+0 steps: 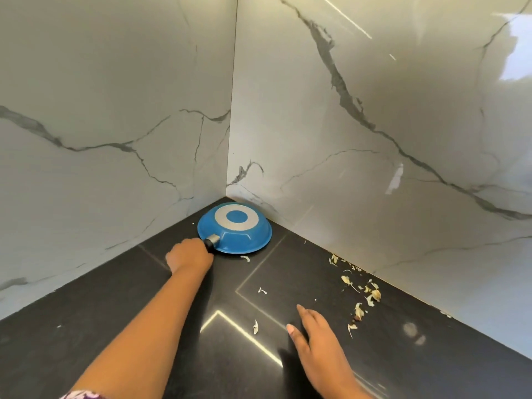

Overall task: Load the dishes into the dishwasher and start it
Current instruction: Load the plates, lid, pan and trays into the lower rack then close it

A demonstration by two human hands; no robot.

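A blue frying pan (235, 229) lies upside down in the far corner of the black countertop (86, 335), its grey ring base facing up. My left hand (188, 254) reaches out to the corner and grips the pan's black handle, which is mostly hidden inside my fist. Nearer to me, my right hand (318, 338) rests flat on the counter with its fingers straight and holds nothing. No dishwasher is in view.
White marble walls (374, 139) close the corner on the left and right. Dry garlic peels (365, 295) lie scattered along the right wall and in a few spots mid-counter. Thin marked lines of a cooktop zone (259, 272) cross the black surface.
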